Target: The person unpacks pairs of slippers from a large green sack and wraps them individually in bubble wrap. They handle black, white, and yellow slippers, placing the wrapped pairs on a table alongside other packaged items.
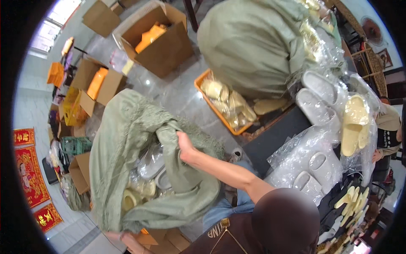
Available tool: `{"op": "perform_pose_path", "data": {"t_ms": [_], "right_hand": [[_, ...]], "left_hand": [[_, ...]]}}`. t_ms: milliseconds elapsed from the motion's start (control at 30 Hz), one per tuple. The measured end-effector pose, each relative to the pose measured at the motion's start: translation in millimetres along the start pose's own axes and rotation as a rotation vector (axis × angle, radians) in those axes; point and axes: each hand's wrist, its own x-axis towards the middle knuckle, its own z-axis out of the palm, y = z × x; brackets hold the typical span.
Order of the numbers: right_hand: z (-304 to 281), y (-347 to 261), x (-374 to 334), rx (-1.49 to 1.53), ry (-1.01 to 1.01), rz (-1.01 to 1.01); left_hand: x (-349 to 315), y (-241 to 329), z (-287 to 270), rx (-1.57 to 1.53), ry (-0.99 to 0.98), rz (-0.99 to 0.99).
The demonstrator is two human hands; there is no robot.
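A large green woven sack [114,144] stands in front of me with its mouth gaping. Inside lie grey and cream slippers [163,180] in clear plastic. My right hand [184,147] is closed around a fold of the sack's rim, the arm stretched out across the opening. At the sack's lower left edge is my left hand [114,236], touching the cloth, with its fingers mostly hidden.
An orange crate [203,91] of bagged cream slippers stands beyond, beside a second bulging green sack [249,46]. Bagged grey slippers [315,169] lie to the right. Cardboard boxes [165,55] with orange packages stand far left. Another person's hand [377,155] shows at the right.
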Motion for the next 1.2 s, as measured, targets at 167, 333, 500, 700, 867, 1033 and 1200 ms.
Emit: {"op": "perform_pose_path", "data": {"t_ms": [167,333,500,700,867,1033,1200], "right_hand": [[152.0,-95.0,-99.6,0.039,-0.448,-0.122],[253.7,-189.0,-233.5,0.05,-0.781,-0.536],[272.1,-297.8,-347.3,-0.119,-0.83,-1.332],[260.3,-481.1,-415.3,-0.234,-0.491,-2.095],[184.7,-634.8,-415.1,0.081,-0.61,-1.715],[22.4,-726.5,-329.8,-0.143,-0.169,-1.619],[-128.1,-701.8,-326.8,-0.768,0.844,-1.3]], "left_hand": [[-67.3,73.9,68.2,-0.071,-0.186,0.123],[-141.2,109.8,168.0,-0.223,-0.454,0.137],[-232.7,119.0,300.0,-0.321,-0.783,0.041],[-345.2,79.9,430.2,-0.399,-1.067,-0.146],[-425.7,19.4,510.4,-0.439,-1.16,-0.341],[-464.5,-46.5,557.5,-0.521,-1.127,-0.296],[-446.3,-101.2,608.4,-0.349,-1.378,0.176]]}}
